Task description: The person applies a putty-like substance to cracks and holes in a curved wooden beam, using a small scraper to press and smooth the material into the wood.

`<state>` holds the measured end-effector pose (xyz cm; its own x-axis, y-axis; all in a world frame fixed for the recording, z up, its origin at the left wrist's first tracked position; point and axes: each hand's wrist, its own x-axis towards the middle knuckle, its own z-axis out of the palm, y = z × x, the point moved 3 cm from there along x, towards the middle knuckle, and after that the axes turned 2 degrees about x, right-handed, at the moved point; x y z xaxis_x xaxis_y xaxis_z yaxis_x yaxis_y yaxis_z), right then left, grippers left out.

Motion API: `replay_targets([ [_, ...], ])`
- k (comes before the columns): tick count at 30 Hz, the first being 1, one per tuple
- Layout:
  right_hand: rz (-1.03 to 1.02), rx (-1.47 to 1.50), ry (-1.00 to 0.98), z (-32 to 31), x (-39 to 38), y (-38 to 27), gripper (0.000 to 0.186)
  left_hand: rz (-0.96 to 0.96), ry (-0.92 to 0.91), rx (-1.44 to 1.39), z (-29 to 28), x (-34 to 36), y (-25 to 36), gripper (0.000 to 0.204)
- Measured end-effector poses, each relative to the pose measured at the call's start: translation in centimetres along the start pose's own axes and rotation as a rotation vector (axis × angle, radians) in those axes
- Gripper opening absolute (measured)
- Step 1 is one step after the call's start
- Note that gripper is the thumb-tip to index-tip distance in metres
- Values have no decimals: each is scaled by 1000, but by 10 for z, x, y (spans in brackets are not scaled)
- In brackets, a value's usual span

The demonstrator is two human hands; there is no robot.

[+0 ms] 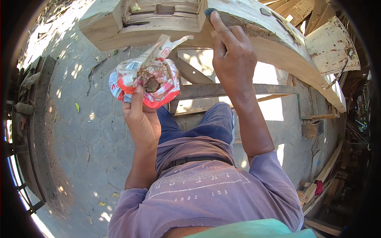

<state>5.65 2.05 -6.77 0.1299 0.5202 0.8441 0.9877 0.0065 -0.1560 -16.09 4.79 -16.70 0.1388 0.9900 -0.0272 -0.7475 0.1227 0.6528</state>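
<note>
My left hand (141,123) grips a crumpled red, white and blue plastic packet (129,77), the thumb over its near edge. Its mouth gapes, and a lump of brown paste (152,85) sits inside. At the far side, my right hand (235,59) is against a big pale timber beam (278,51). Its index finger presses on a small dark bluish flat piece (210,12) at the corner beside the beam's notch, while the other fingers are curled. What that piece is, I cannot make out. Brown smears (238,22) run along the beam's edge right of the fingertip.
A rectangular hole (165,9) is cut in the notched part of the beam. Beneath it stands a wooden frame (206,91) with crossbars. A pale board (332,47) leans at the far right. Stacked timber (37,119) lies left on grey paving (93,139); loose boards (325,178) lie right.
</note>
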Motion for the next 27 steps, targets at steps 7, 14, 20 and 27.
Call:
replay_targets([
  [7, 31, -57, -60, -1, -20, 10, 44, 58, 299, 64, -145, 20, 8, 39],
  [14, 131, 185, -211, -24, -48, 14, 50, -31, 573, 40, -366, 46, -38, 40],
  [20, -10, 137, -300, -13, -57, 17, 37, -145, 673, 13, -493, 20, -82, 39],
  [27, 58, 108, -299, -6, -58, 16, 30, -342, 888, 69, -555, -14, -111, 39],
])
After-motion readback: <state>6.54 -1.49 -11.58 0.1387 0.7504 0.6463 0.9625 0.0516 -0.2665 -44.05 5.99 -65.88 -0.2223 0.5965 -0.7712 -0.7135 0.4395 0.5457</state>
